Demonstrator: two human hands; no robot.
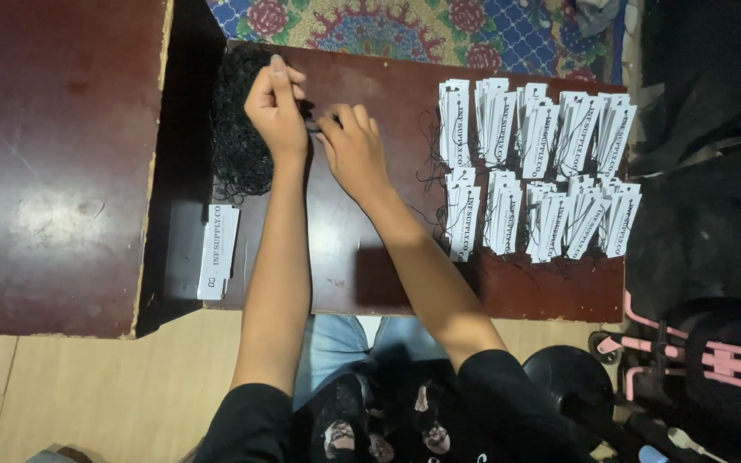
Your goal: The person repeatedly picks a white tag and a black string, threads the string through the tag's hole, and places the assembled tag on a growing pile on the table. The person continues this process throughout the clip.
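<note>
Both hands meet at the far side of a low, dark reddish-brown wooden table [353, 274]. The left hand [276, 107] is curled, fingers bent in a loose pinch, and rests against the right edge of a tangled heap of thin black string loops [237, 129] that lies at the table's far left corner. The right hand [352, 146] sits just to its right, fingertips pinched together towards the left hand; something thin and dark passes between the two hands, too small to make out clearly.

A short stack of white rectangular paper tags [217, 251] lies at the table's left edge, nearer than the string heap. Across the right half of the table, two rows of bundled white paper tags with black strings [538, 167] stand packed side by side, well apart from the hands. A larger dark red tabletop [53, 163] stands further left, and a patterned rug [405, 26] lies beyond.
</note>
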